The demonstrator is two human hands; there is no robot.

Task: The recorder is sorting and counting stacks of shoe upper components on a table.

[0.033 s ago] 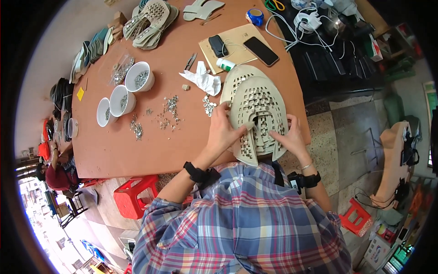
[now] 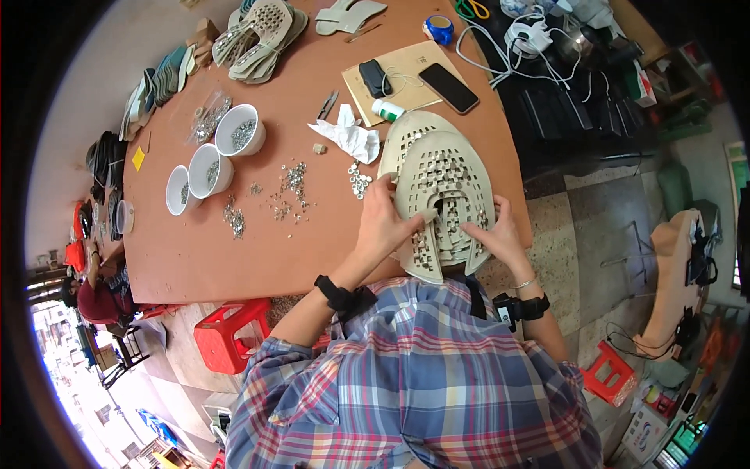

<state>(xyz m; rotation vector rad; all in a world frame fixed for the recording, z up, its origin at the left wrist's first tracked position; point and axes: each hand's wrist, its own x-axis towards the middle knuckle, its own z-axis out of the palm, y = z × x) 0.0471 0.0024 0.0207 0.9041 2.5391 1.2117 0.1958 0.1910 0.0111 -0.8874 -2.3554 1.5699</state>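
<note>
A stack of beige shoe uppers (image 2: pixel 445 168), punched with rows of small square holes, lies at the table's near right edge, just in front of my body. My left hand (image 2: pixel 384 223) grips the stack's left side, its thumb lying on top by the U-shaped opening. On the other side my right hand (image 2: pixel 500 234) holds the right edge, thumb pressed on the top piece and fingers wrapped round the outside. Small silvery pieces show in some of the holes. The undersides of the uppers are hidden.
Left on the brown table (image 2: pixel 180 270) stand white cups (image 2: pixel 209 172) of small metal pieces, with loose piles (image 2: pixel 293 180) nearby. Beyond my hands lie white rings (image 2: pixel 358 181), crumpled tissue (image 2: pixel 355 141), a bottle (image 2: pixel 387 110) and a phone (image 2: pixel 448 87). More uppers (image 2: pixel 262 39) are stacked far left.
</note>
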